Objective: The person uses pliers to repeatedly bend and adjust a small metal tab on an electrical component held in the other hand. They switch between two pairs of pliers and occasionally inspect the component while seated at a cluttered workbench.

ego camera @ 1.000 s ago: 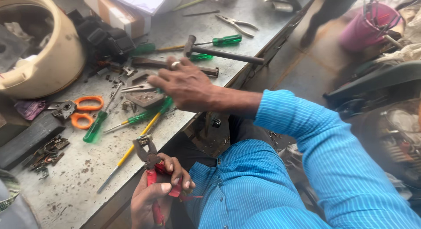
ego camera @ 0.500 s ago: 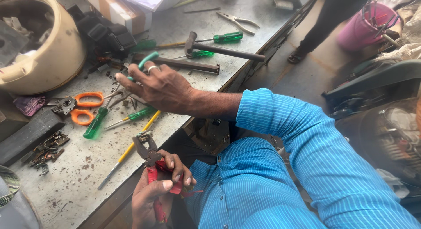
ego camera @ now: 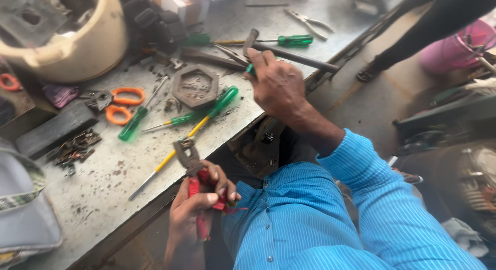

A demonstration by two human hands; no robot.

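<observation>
At bench edge – left hand [ego camera: 199,208] grips red pliers [ego camera: 194,172]; right hand [ego camera: 276,84] closes on green-handled tool [ego camera: 250,69]

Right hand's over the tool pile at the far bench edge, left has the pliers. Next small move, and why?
Probably close the right hand on the green-handled tool under its fingertips and lift it clear. The fingers are already curled over it, beside the dark metal hammer. The left hand already grips the red-handled pliers at the grey workbench edge.
</observation>
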